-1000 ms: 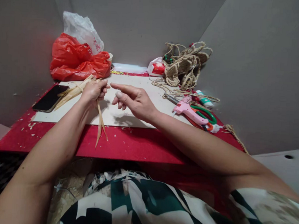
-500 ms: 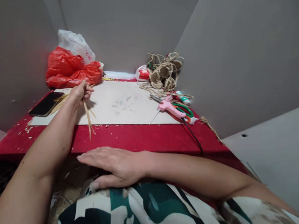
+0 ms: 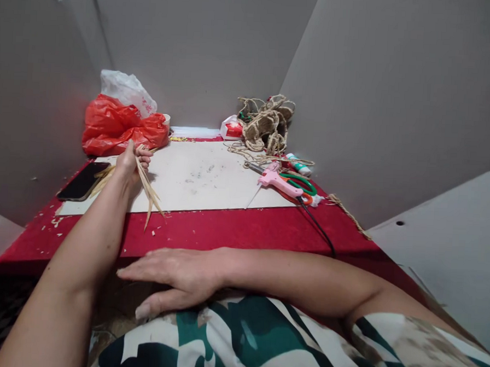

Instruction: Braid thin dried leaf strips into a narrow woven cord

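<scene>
Gripping straw strips [image 3: 148,189] in the left hand [image 3: 132,158] above the desk [image 3: 226,229].
Strip ends fan down over the white board [image 3: 204,178]. Right hand [image 3: 174,273] lies flat and released at the lap, below the desk's near edge, grasping nothing.

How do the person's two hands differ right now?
The left hand is raised over the white board, closed around a bunch of straw strips; the right hand holds nothing. The left hand's fingers are curled, while the right hand lies flat, palm down, fingers stretched. The left hand is far out; the right hand rests close, at the red table edge. Both are bare.
</scene>
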The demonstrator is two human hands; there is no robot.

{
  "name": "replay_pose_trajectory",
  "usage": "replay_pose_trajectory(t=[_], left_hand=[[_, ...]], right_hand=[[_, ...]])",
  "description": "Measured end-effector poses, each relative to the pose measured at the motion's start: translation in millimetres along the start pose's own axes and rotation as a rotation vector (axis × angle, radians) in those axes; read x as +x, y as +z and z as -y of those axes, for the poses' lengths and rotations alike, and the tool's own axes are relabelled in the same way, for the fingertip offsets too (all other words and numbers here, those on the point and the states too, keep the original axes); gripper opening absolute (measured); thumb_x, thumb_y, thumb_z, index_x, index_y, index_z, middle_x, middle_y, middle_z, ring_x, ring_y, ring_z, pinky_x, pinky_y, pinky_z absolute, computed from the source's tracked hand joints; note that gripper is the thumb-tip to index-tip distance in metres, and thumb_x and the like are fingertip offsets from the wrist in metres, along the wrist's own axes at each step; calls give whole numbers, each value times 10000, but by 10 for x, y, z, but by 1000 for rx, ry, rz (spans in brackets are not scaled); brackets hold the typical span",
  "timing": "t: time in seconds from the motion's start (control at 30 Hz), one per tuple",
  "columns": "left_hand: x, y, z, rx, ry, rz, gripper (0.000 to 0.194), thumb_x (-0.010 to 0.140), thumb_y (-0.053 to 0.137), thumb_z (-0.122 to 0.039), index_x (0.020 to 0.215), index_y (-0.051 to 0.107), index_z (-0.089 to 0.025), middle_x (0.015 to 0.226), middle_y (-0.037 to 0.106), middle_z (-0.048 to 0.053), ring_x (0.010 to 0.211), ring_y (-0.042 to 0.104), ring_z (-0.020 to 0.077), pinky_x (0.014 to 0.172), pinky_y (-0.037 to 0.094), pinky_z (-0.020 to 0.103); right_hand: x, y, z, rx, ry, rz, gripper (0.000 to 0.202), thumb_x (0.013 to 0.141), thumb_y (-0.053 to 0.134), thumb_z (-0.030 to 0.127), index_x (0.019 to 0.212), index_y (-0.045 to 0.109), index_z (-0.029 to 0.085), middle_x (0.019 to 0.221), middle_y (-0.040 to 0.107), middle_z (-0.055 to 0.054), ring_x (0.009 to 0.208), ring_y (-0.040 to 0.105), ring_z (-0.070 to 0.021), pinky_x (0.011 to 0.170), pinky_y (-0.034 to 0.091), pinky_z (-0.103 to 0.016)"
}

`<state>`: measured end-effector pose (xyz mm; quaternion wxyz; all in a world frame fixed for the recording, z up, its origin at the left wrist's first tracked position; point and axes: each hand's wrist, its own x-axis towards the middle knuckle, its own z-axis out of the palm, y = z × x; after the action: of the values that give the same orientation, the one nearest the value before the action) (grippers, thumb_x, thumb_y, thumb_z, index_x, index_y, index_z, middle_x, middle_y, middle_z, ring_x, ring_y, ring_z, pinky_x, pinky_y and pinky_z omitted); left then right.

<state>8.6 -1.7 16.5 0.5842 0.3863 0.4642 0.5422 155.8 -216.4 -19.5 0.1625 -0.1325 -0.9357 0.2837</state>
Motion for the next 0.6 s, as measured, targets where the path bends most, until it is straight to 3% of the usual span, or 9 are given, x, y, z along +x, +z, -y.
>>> replay_pose_trajectory(t=[0.07, 0.13, 0.2, 0.3, 0.43, 0.6], left_hand=[[-8, -1, -20, -7, -18, 39, 591, 907, 296, -583, 646, 591, -143, 415, 494, 36, 304, 382, 68, 329, 274, 171], [-32, 16, -34, 0, -37, 93, 617, 890, 299, -616, 648, 603, -137, 436, 508, 38, 310, 390, 73, 331, 277, 182], [-76, 56, -41, 11, -40, 162, 634, 872, 320, -641, 662, 623, -125, 476, 537, 49, 335, 426, 80, 339, 285, 187], [-177, 155, -31, 27, -14, 279, 637, 853, 372, -649, 692, 654, -100, 536, 576, 68, 369, 462, 84, 357, 308, 193], [-357, 309, 20, 60, 23, 417, 587, 784, 515, -649, 711, 670, -88, 526, 561, 53, 334, 391, 58, 349, 266, 196], [-561, 437, 80, 142, -3, 541, 398, 752, 655, -510, 754, 656, -112, 504, 496, -24, 317, 233, 5, 347, 145, 173]], right_hand=[[-15, -75, -14, 87, -60, -99, 416, 946, 464, 355, 1280, 536, 117, 1273, 607, -120, 1171, 560, -163, 985, 423, -264], [-94, -232, -96, 108, 46, -312, 263, 947, 453, 304, 997, 645, 131, 973, 706, -96, 912, 646, -157, 838, 492, -279], [-166, -449, -207, 163, 208, -550, 256, 939, 448, 291, 794, 611, 156, 731, 661, -43, 694, 619, -129, 702, 503, -271], [-195, -776, -367, 399, 334, -808, 150, 880, 539, 301, 818, 558, 166, 717, 624, -4, 597, 590, -95, 607, 499, -244], [-161, -1014, -557, 602, 371, -907, 198, 775, 653, 318, 850, 561, 159, 717, 638, 5, 537, 591, -83, 512, 484, -217], [-168, -1062, -756, 646, 397, -985, 220, 734, 692, 327, 794, 581, 146, 623, 621, 23, 474, 557, -71, 463, 458, -204]])
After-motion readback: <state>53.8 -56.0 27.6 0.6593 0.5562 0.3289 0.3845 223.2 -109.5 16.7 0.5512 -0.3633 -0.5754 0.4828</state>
